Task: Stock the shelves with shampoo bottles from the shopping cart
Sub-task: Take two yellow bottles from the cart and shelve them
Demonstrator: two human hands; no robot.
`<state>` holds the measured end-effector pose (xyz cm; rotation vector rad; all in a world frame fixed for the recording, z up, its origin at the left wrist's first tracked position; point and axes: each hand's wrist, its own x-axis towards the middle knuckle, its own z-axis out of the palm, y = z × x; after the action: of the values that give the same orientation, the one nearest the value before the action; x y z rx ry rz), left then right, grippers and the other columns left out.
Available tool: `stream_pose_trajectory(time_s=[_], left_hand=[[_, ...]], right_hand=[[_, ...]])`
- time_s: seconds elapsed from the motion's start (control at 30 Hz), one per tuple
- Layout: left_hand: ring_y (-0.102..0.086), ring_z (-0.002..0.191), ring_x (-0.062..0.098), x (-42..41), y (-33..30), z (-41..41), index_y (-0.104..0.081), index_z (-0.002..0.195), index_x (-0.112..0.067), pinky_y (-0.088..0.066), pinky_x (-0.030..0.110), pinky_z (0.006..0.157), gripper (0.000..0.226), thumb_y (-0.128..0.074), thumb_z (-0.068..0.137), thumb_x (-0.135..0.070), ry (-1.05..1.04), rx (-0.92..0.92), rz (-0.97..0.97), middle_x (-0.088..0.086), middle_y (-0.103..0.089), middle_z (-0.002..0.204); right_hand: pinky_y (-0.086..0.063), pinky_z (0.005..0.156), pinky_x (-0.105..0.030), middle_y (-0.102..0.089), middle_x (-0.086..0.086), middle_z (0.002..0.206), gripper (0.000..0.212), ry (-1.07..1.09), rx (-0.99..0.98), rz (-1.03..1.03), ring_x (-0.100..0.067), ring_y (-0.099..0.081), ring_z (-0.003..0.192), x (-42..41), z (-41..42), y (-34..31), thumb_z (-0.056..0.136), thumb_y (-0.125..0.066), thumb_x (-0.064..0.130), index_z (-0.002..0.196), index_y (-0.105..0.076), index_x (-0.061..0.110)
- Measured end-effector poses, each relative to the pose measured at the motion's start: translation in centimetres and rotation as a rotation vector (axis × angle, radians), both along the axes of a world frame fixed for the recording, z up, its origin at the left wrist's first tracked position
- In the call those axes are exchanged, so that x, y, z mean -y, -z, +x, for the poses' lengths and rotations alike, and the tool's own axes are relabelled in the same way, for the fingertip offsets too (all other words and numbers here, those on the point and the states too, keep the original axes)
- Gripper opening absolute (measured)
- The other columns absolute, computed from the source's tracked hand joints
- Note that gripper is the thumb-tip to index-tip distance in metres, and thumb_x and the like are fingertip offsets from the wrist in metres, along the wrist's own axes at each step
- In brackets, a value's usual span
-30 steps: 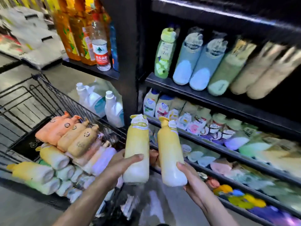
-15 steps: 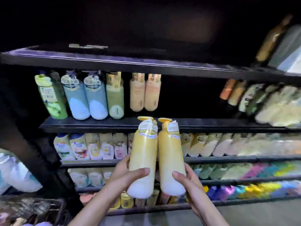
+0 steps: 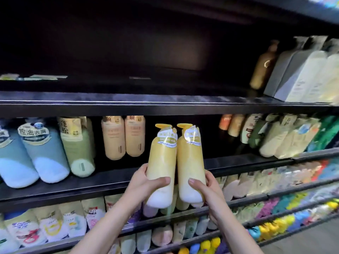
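I hold two yellow pump shampoo bottles upright and side by side in front of the shelving. My left hand [image 3: 145,186] grips the left yellow bottle [image 3: 161,162] near its white base. My right hand [image 3: 207,187] grips the right yellow bottle [image 3: 190,160] the same way. Both bottles stand level with a dark gap on the middle shelf [image 3: 229,164], just right of two peach bottles [image 3: 122,136]. The shopping cart is out of view.
Blue bottles [image 3: 44,153] and a green bottle [image 3: 78,145] fill the middle shelf's left; mixed bottles [image 3: 286,136] crowd its right. The upper shelf [image 3: 128,102] is mostly bare, with a brown bottle [image 3: 264,66] and boxed products [image 3: 308,70] at right. Lower shelves hold many small packs.
My view has swung from the cart up to the shelves. Both hands have raised the two yellow bottles together, now level with the middle shelf's gap.
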<state>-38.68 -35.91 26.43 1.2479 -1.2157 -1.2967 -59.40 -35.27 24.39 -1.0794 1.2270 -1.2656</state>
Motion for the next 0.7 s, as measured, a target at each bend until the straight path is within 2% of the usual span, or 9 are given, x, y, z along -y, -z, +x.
stream_pose_trajectory(time_s=[0.1,0.17,0.27,0.33,0.4,0.5,0.6,0.7], left_hand=[[-0.069,0.084,0.013,2.9,-0.6,-0.9,-0.053,0.114,-0.014,-0.054,0.024,0.064,0.075,-0.088,0.049,-0.026,-0.032,0.016,-0.029,-0.001,-0.069,0.099],[-0.066,0.083,0.009,4.3,-1.0,-1.7,-0.052,0.112,-0.017,-0.05,0.022,0.06,0.07,-0.085,0.052,-0.024,-0.071,0.028,-0.027,-0.004,-0.066,0.098],[-0.065,0.083,0.011,5.6,-1.4,-2.6,-0.052,0.105,-0.018,-0.049,0.024,0.06,0.065,-0.082,0.048,-0.026,-0.124,0.021,-0.026,-0.002,-0.065,0.097],[-0.064,0.085,0.012,6.7,-1.4,-3.0,-0.049,0.106,-0.014,-0.049,0.025,0.06,0.066,-0.088,0.053,-0.021,-0.161,0.027,-0.008,0.0,-0.064,0.098],[-0.064,0.088,0.015,7.9,-1.2,-3.1,-0.048,0.108,-0.01,-0.054,0.03,0.068,0.066,-0.09,0.058,-0.019,-0.203,0.052,0.008,0.004,-0.063,0.1],[-0.064,0.09,0.018,9.2,-0.5,-3.0,-0.049,0.106,-0.006,-0.056,0.039,0.078,0.075,-0.092,0.048,-0.027,-0.233,0.105,0.042,0.01,-0.064,0.102],[-0.058,0.084,0.013,9.4,0.3,-3.2,-0.044,0.101,-0.006,-0.048,0.023,0.065,0.062,-0.089,0.06,-0.016,-0.269,0.164,0.055,0.002,-0.057,0.093],[-0.054,0.089,0.013,9.6,1.4,-3.2,-0.041,0.105,-0.008,-0.042,0.019,0.065,0.062,-0.086,0.063,-0.012,-0.269,0.199,0.035,-0.006,-0.05,0.092]], right_hand=[[-0.055,0.067,-0.025,-0.071,-0.006,0.106,0.07,0.012,-0.016,-0.048,-0.015,-0.071,0.087,2.8,-0.3,-0.4,0.054,-0.079,0.029,0.119,-0.055,0.016],[-0.057,0.072,-0.03,-0.07,-0.006,0.109,0.079,0.011,-0.008,-0.058,-0.017,-0.071,0.091,4.3,-0.5,-0.4,0.052,-0.082,0.033,0.123,-0.053,0.016],[-0.056,0.085,-0.039,-0.067,-0.007,0.115,0.093,-0.007,0.007,-0.065,-0.02,-0.068,0.1,6.4,-0.7,-0.4,0.044,-0.084,0.041,0.127,-0.05,0.017],[-0.054,0.091,-0.04,-0.066,-0.005,0.118,0.093,-0.032,0.014,-0.077,-0.019,-0.066,0.104,7.9,-0.8,-0.5,0.045,-0.084,0.041,0.128,-0.049,0.018],[-0.052,0.094,-0.04,-0.064,-0.005,0.12,0.09,-0.07,0.0,-0.084,-0.018,-0.065,0.107,9.2,-0.9,-0.5,0.049,-0.084,0.039,0.129,-0.046,0.02],[-0.051,0.096,-0.04,-0.062,-0.006,0.122,0.083,-0.133,-0.043,-0.105,-0.018,-0.063,0.109,10.9,-0.9,0.0,0.057,-0.083,0.032,0.129,-0.043,0.02],[-0.048,0.1,-0.039,-0.06,-0.003,0.123,0.079,-0.143,-0.059,-0.117,-0.016,-0.06,0.112,11.7,-0.7,1.2,0.064,-0.08,0.021,0.13,-0.038,0.023],[-0.046,0.1,-0.033,-0.056,0.003,0.126,0.073,-0.163,-0.094,-0.139,-0.011,-0.057,0.114,12.0,-0.8,2.4,0.068,-0.079,0.018,0.124,-0.036,0.035]])
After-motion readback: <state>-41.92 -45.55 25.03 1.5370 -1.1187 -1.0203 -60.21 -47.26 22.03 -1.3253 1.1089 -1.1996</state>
